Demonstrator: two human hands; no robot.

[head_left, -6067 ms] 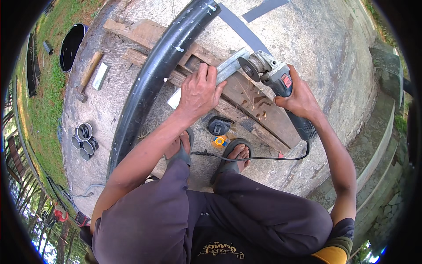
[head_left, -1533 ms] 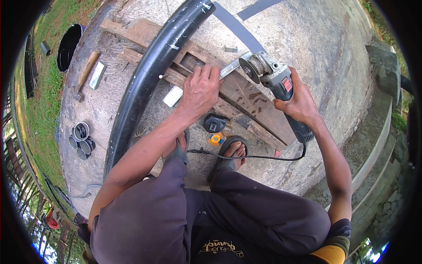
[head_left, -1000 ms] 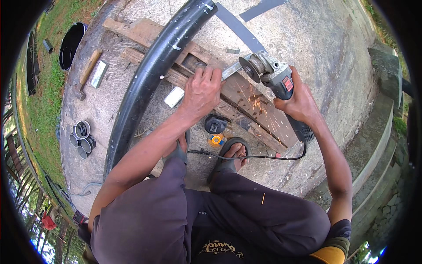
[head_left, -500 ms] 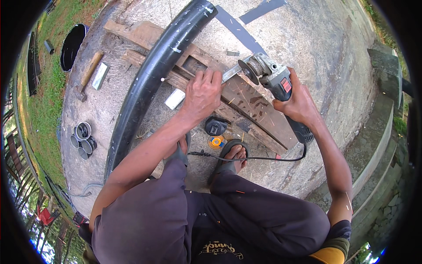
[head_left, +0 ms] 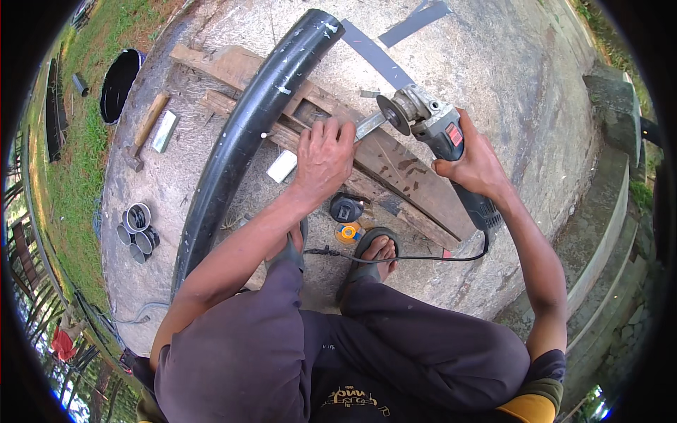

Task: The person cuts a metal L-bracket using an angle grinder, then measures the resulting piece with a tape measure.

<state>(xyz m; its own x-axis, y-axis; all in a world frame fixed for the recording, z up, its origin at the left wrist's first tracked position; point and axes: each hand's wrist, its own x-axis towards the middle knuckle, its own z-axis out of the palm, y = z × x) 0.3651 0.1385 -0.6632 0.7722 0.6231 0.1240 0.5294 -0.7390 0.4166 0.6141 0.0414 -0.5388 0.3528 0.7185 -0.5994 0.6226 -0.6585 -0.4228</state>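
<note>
We record the angle grinder tilted above a brown plank, right of centre: bare grey metal gear head, dark body, red label on its side, black cord curving from its rear end toward the feet. Its thin round disc is on edge near the far end of a silvery metal bar; we cannot tell whether the two touch. The right hand is closed around the grinder's body, thumb on the near side. The left hand is curled down over the near part of the bar and grips it, its fingertips largely hidden. A pale block lies just beside the left wrist, and a black pipe crosses over the timber to its left. Containers: we note a black bucket tipped with its mouth toward us, interior too dark to read, and a cluster of short round tubes, dark inside, contents not readable. Against half a second ago, the orange spark streaks over the plank and trousers have gone. A small offcut lies on the concrete, unseen in our earliest frame.
</note>
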